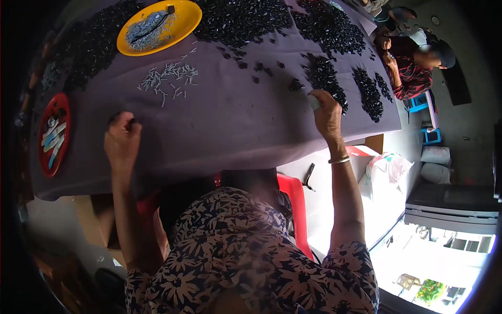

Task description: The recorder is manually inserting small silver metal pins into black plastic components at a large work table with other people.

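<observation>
My left hand (122,140) is above the left part of the cloth-covered table, its fingers curled round a small black piece (129,124). Motion blurs it slightly. Nearby lies a loose scatter of thin pale pins (170,77). On the right, my right hand (327,116) has its fingers bent together beside a heap of small shiny black pieces (323,73). Something pale shows at its fingertips, too small to name. A few black pieces (296,85) lie just left of that hand.
A yellow plate (123,46) of pale pins stands at the back. At the far left is a red tray (43,157) with white and blue items. Large black heaps (240,21) cover the table's far side. Another person (415,68) works at the right edge. A red chair (295,209) is below.
</observation>
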Tool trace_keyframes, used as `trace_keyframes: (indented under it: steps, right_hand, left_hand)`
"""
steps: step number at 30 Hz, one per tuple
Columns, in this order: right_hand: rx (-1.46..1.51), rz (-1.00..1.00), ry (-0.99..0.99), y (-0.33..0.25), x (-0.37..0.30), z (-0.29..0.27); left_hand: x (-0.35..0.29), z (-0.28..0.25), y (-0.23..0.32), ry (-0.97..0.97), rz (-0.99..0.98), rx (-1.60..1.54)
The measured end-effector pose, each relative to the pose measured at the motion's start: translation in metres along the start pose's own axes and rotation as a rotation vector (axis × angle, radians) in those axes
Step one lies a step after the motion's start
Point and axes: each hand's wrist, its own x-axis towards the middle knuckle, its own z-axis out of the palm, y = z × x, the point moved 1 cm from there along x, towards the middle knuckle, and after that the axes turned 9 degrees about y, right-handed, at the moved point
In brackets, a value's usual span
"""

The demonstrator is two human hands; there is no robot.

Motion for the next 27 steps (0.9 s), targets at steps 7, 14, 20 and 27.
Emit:
trace_keyframes:
  steps: [7, 14, 20, 27]
  right_hand:
    - [0.008, -0.275, -0.018, 0.019, 0.040, 0.043]
    - [0.123, -0.108, 0.069, 0.001, 0.064, 0.016]
    - [0.223, -0.038, -0.069, -0.025, 0.069, 0.010]
    - [0.103, -0.225, -0.236, -0.033, 0.075, 0.064]
  left_hand:
    - [0.007, -0.013, 0.010, 0.091, -0.018, 0.062]
    - [-0.031, 0.016, 0.049, 0.017, 0.112, -0.328]
    - [-0.045, 0.046, 0.053, -0.022, 0.183, -0.470]
    - [-0.046, 0.045, 0.054, -0.034, 0.146, -0.565]
